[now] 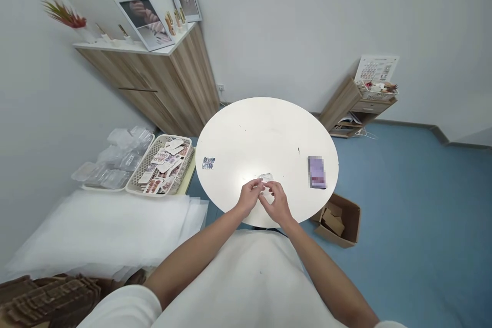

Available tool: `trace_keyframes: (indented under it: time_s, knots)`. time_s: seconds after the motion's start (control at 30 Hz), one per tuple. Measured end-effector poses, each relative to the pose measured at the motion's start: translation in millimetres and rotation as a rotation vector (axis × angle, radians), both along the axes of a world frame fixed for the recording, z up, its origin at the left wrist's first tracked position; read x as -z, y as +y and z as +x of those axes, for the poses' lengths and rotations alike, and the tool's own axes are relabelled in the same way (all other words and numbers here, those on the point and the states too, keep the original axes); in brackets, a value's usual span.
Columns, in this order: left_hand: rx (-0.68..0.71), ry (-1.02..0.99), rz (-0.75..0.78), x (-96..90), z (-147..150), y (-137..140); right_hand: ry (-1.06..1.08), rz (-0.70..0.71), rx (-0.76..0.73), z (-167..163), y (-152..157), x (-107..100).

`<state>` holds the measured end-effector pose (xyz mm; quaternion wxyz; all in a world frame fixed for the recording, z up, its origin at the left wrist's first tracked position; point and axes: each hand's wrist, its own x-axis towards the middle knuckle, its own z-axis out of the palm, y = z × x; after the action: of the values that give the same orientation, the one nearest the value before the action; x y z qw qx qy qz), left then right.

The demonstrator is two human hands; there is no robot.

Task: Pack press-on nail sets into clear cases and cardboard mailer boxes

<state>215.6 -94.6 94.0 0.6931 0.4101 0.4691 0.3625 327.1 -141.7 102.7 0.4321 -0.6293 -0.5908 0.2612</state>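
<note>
white table (265, 125) is standing below. right hand (279, 206) is helping, but i can't tell its grip; left hand (249, 196) is pinching a clear piece (265, 177) over the near side. fiddling is likely needing gentle fingers next.

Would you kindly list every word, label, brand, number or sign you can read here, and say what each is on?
No text can be read.
Upright sheet on the small cabinet: printed, too small to read.
Purple item on the table: pixelated, unreadable.
Cards in the basket: too small to read.
Clear piece at the left hand and right hand: no lettering visible.
</note>
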Motion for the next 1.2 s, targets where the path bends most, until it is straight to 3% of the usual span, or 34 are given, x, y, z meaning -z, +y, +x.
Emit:
trace_keyframes:
  time_s: [0.1, 0.17, 0.3, 0.37, 0.57, 0.8, 1.0, 1.2]
  knots:
    - [-0.035, -0.086, -0.127, 5.2, 2.4, 10.5, 0.033, -0.036, 0.104, 19.8, 5.6, 6.9]
    - [0.001, -0.132, -0.166, 8.1, 3.3, 15.4, 0.189, -0.148, 0.188, 33.0, 10.5, 13.0]
    - [0.103, -0.123, -0.157, 13.9, 1.7, 22.0, 0.573, -0.366, 0.128, 48.4, 19.7, 19.8]
    - [0.139, -0.029, -0.067, 16.4, -2.8, 25.3, 0.655, -0.386, 0.131, 49.3, 22.2, 18.7]
    - [0.306, 0.347, 0.405, 15.2, -23.5, 39.5, 0.716, -0.372, 0.174, 37.5, 23.7, 10.5]
    - [0.431, 0.424, 0.591, 7.0, -32.5, 53.4, 0.608, -0.398, 0.024, 40.6, 26.7, 6.6]
    - [0.473, 0.397, 0.573, 3.7, -37.8, 54.1, 0.153, -0.278, -0.299, 58.3, 30.1, -7.2]
    - [0.461, 0.344, 0.518, -0.8, -35.8, 46.6, 0.038, -0.205, -0.362, 61.2, 32.7, -10.6]
